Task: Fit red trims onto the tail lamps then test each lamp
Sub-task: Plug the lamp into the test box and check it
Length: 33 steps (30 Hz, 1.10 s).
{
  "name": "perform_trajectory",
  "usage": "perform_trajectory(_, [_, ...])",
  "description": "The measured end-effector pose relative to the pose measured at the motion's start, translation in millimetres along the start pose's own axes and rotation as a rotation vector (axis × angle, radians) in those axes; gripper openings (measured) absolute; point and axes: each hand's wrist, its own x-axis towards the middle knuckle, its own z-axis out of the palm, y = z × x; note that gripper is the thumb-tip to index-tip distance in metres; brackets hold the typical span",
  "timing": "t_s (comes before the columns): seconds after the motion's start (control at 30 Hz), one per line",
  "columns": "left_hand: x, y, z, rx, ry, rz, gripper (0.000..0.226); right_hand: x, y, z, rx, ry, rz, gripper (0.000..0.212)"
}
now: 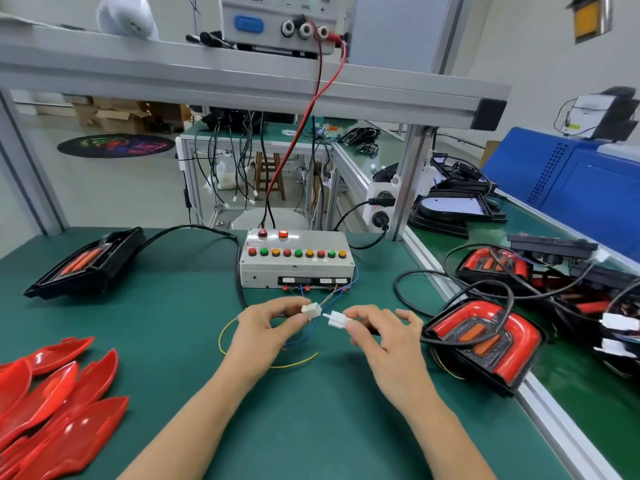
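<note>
My left hand [261,332] pinches a white connector [310,310] whose coloured wires run back to the grey test box [296,259]. A small gap to its right, my right hand [379,336] pinches a second white connector [335,319]; its lead is hidden under my fingers. The two plugs face each other without touching. A tail lamp with a red U-shaped lens [485,342] lies at the right edge of the green mat. Another tail lamp [86,263] sits at the far left, its black cable running toward the box. Several red trims [59,403] are piled at the near left.
The test box carries a row of red, green and orange buttons. More tail lamps [493,265] and tangled cables cover the bench to the right, beyond an aluminium rail [554,407]. A power supply [280,22] stands on the shelf overhead, with red and black leads hanging down.
</note>
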Motion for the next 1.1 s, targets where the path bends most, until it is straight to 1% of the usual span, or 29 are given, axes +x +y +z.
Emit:
perform_trajectory(0.1, [-3.9, -3.6, 0.6, 0.081, 0.027, 0.051, 0.023, -0.3, -1.6, 2.0, 0.022, -0.015, 0.005, 0.006])
perform_trajectory(0.17, [-8.1, -2.6, 3.7, 0.198, 0.114, 0.148, 0.028, 0.0, -3.5, 3.9, 0.041, -0.032, 0.007, 0.009])
perform_trajectory(0.23, [-11.3, -0.9, 6.6, 0.327, 0.210, 0.337, 0.021, 0.3, -5.2, 5.4, 0.061, -0.041, 0.012, 0.009])
perform_trajectory(0.3, [-9.7, -2.2, 6.9, 0.462, 0.268, 0.462, 0.019, 0.7, -6.3, 6.5, 0.081, -0.041, 0.021, 0.009])
perform_trajectory(0.5, [-4.4, -6.5, 6.6, 0.680, 0.395, 0.636, 0.011, 0.6, -11.6, 7.6, 0.147, -0.045, 0.053, 0.012])
perform_trajectory(0.63, [-3.9, -6.1, 4.5, 0.718, 0.413, 0.674, 0.010, -0.6, -14.9, 6.8, 0.149, -0.046, 0.055, 0.014])
perform_trajectory(0.9, [-5.8, -4.5, 4.9, 0.703, 0.397, 0.666, 0.010, -0.8, -19.6, 10.3, 0.133, -0.023, 0.044, 0.016])
perform_trajectory(1.0, [-6.8, -3.0, 4.6, 0.655, 0.356, 0.657, 0.010, -0.8, -18.8, 12.7, 0.120, 0.006, 0.048, 0.016])
perform_trajectory(1.1, [-9.8, -2.1, 4.5, 0.553, 0.276, 0.605, 0.010, 0.1, -15.6, 13.5, 0.090, 0.022, 0.042, 0.017])
